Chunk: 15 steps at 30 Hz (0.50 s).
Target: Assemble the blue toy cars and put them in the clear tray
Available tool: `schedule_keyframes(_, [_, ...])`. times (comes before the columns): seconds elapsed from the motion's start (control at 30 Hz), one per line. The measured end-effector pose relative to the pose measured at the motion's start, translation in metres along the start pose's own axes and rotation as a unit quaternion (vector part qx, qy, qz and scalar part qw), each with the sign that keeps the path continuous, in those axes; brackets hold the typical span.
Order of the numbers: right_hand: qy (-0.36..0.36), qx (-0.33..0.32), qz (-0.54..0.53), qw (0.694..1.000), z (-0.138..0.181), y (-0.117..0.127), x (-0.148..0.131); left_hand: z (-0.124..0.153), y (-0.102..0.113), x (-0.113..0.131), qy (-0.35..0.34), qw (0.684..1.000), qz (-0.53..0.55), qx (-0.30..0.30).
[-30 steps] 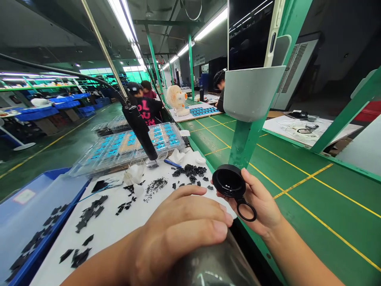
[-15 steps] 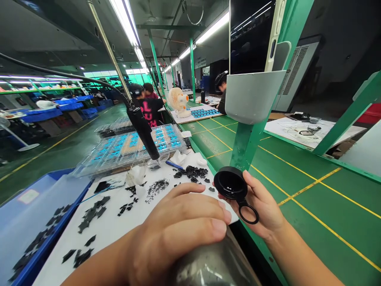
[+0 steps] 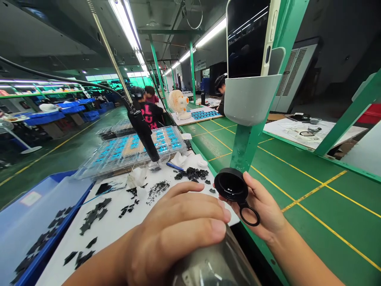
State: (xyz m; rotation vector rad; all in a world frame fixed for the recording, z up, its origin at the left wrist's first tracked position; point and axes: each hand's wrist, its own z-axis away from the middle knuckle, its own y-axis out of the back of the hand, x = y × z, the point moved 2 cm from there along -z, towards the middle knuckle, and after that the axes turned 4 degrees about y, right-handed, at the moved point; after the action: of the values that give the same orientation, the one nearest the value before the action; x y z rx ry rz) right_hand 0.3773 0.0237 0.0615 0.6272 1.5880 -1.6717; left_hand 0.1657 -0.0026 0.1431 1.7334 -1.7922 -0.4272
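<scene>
My right hand (image 3: 258, 204) holds a round black rubber cap (image 3: 230, 184) between thumb and fingers, with its hollow side facing up toward me. A small black ring (image 3: 249, 215) hangs from the cap on a short tether, just below my fingers. My left hand (image 3: 178, 226) is curled over a transparent plastic bag (image 3: 208, 266) at the bottom of the view, and dark contents show faintly through it. Beyond the knuckles, black rubber scraps (image 3: 192, 173) lie on a white sheet (image 3: 110, 230).
A blue bin (image 3: 29, 226) with black pieces sits left of the sheet. Behind it are a transparent tray of blue parts (image 3: 131, 151) and a hanging black tool (image 3: 143, 137). A grey cup (image 3: 247, 99) holding a phone (image 3: 247, 39) stands on a green post. Co-workers (image 3: 150, 113) sit beyond.
The whole view has shifted slightly as my head moves. The cap and my right hand sit a little lower in the picture, and my left hand stays on the bag.
</scene>
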Motion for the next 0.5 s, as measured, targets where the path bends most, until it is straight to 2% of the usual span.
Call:
schedule_keyframes(0.43, [0.006,0.006,0.007,1.0,-0.0007,0.0019,0.0005,-0.0028,0.0068,0.0014,-0.02,0.999,-0.03,-0.005])
schedule_keyframes(0.5, [0.008,0.006,0.009,1.0,-0.0007,0.0015,0.0001,-0.004,0.0067,0.005,-0.004,0.999,-0.033,0.0])
